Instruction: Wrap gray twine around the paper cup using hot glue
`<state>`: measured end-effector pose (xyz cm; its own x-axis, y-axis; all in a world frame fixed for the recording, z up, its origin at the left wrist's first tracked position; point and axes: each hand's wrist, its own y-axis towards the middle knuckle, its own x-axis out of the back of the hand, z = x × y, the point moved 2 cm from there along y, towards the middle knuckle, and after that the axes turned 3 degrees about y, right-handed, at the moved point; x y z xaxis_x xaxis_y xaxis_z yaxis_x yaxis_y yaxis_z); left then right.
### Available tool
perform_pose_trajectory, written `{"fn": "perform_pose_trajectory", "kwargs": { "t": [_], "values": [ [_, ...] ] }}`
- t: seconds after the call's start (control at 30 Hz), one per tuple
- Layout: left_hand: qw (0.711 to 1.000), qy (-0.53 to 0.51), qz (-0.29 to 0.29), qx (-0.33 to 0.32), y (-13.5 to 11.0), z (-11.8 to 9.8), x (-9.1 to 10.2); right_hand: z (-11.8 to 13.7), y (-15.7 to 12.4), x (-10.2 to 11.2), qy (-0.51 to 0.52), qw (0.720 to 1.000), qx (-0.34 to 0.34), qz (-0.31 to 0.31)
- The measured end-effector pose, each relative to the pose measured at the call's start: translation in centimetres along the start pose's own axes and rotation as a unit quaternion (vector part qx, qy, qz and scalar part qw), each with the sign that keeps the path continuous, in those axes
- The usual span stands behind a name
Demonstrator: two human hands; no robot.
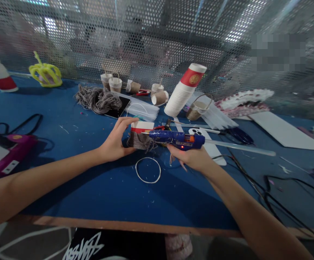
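- Holding the small paper cup: left hand, half-curled, fingers at the upper edge, thumb near the lower one.
- Gripping the blue glue gun: right hand, closed round its handle; the trigger finger's exact position cannot be told.
- Step in hand, as judged: gluing grey yarn onto the cup; the lower part is covered, while a red band and white part remain bare. The nozzle sits at the yarn's upper edge.
- Next move, as judged: calls for a steady cup, a thin line of glue along that edge, and fingers clear of the hot tip.
- Cup: smooth card, rounded; yarn soft, stringy, with loose strands.
- Gun: hard, glossy plastic, red light lit; a long, cloudy glue stick juts from its rear.
- Nearby, on the blue table: one thin white ring, roughly circular.
- Behind: a tangled yarn heap; a leaning, ridged cup stack; a brown basket with arched handle.
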<state>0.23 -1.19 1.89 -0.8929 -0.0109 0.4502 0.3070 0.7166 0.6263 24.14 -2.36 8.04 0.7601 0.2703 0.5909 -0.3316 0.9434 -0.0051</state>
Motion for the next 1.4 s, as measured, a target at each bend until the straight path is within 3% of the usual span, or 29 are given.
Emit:
{"fn": "perform_pose_trajectory", "kwargs": {
  "t": [0.2,0.5,0.67,0.77,0.9,1.4],
  "values": [
    [0.999,-0.03,0.0,0.016,0.0,0.09,-0.22,0.45,-0.09,0.13,0.011,0.999,-0.035,0.004],
    [0.999,-0.037,0.004,0.027,-0.06,0.57,-0.15,-0.06,-0.1,0.56,-0.008,1.0,-0.011,0.013],
    [0.997,-0.046,0.001,0.054,-0.21,0.74,-0.09,-0.25,-0.1,0.63,-0.02,0.999,0.041,-0.002],
    [0.997,-0.048,-0.004,0.06,-0.24,0.79,-0.06,-0.1,-0.16,0.68,-0.011,1.0,0.021,0.001],
    [0.996,-0.069,-0.001,0.062,-0.2,0.91,-0.16,0.33,-0.26,0.72,-0.013,1.0,-0.01,0.006],
    [0.994,-0.101,0.011,0.043,-0.15,0.6,-0.05,0.38,-0.1,0.98,0.012,1.0,0.006,0.004]
  ]
}}
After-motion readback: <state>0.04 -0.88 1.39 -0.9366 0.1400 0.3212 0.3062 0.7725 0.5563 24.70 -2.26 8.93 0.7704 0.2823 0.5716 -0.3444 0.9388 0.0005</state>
